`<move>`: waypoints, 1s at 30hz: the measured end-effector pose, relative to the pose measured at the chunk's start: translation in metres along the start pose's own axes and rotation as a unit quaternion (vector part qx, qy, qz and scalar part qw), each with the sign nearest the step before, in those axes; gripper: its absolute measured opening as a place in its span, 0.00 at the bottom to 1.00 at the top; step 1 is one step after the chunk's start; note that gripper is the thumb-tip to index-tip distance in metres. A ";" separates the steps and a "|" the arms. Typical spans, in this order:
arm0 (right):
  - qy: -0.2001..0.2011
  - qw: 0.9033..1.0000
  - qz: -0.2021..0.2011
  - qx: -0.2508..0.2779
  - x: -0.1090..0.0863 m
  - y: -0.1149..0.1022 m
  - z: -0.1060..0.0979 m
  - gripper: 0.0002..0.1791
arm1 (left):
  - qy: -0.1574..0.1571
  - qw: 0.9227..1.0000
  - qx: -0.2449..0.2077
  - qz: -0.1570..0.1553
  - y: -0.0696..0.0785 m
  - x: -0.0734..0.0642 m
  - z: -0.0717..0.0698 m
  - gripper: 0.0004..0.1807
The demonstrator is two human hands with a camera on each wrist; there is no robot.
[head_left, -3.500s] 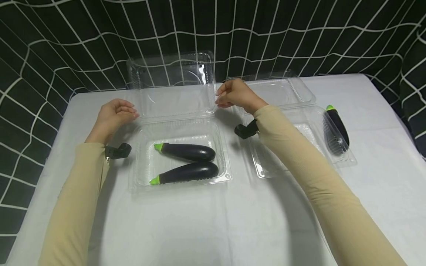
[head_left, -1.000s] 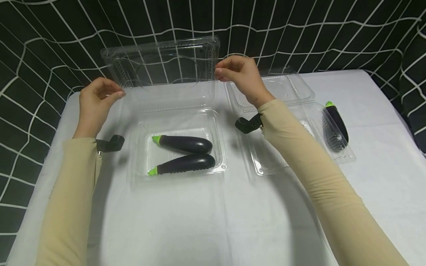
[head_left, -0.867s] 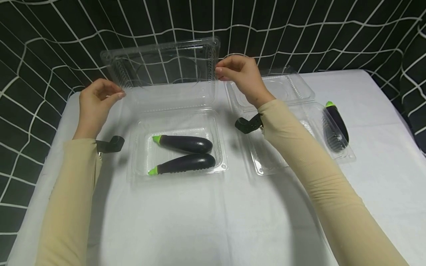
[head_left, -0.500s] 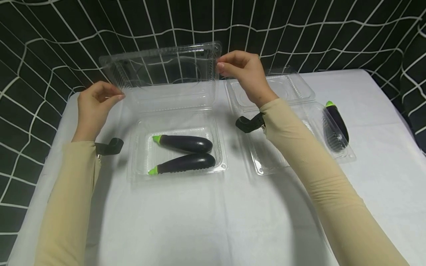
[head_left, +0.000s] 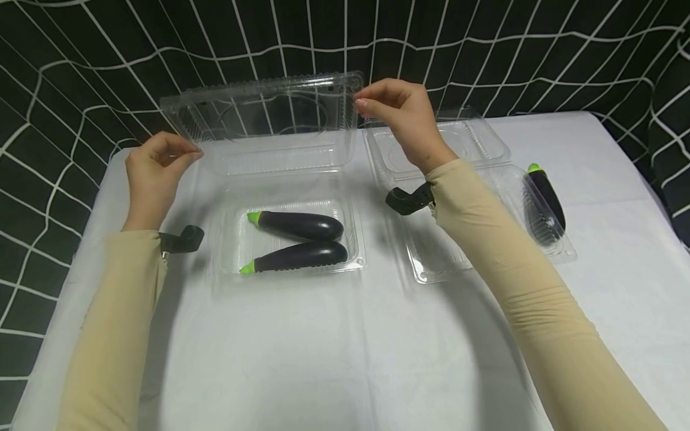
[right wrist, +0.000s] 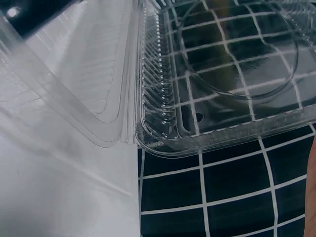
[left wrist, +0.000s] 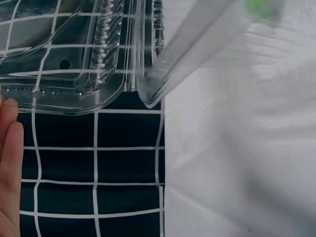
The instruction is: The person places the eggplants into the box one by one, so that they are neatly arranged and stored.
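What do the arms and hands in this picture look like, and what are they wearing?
They're a person's left hand and right hand, both ungloved. The left sleeve and right sleeve are long, plain beige and fairly close-fitting, the right one creased. At the cuffs are a left black attachment and a right black attachment, both small. No cables show.

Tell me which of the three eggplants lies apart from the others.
The rightmost eggplant, its green tip pointing to the far side; the other two lie together in the left box, tips pointing left.
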State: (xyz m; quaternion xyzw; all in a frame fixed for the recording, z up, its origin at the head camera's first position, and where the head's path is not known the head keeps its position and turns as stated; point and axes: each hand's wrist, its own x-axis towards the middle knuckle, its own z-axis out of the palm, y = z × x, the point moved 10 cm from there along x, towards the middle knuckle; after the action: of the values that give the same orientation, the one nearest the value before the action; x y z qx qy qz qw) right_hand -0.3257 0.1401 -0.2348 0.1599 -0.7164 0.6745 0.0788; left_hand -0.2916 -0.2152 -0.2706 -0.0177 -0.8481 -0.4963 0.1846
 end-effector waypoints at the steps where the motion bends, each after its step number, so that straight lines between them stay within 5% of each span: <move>1: -0.002 1.000 0.001 -0.002 0.000 0.000 0.000 0.04 | 0.000 1.000 -0.001 0.000 0.000 -0.001 0.000 0.03; 16: -0.042 0.999 0.001 0.026 -0.011 -0.004 0.003 0.06 | -0.034 0.998 0.047 0.030 0.010 -0.008 -0.005 0.08; 21: -0.054 0.998 -0.008 0.021 -0.014 -0.006 0.005 0.06 | -0.033 0.997 -0.055 0.053 0.018 -0.012 -0.013 0.06; 25: -0.062 0.998 -0.009 0.019 -0.018 -0.006 0.005 0.06 | -0.029 0.982 -0.166 0.080 0.027 -0.018 -0.020 0.07; 30: -0.070 0.998 -0.001 -0.006 -0.023 -0.005 0.005 0.05 | -0.017 0.972 -0.217 0.086 0.032 -0.024 -0.024 0.08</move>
State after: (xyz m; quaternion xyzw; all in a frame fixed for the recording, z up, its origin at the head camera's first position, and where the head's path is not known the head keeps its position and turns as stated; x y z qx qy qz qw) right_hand -0.3016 0.1381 -0.2384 0.2074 -0.7238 0.6574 0.0303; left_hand -0.2555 -0.2162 -0.2412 -0.1390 -0.7185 -0.6503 0.2038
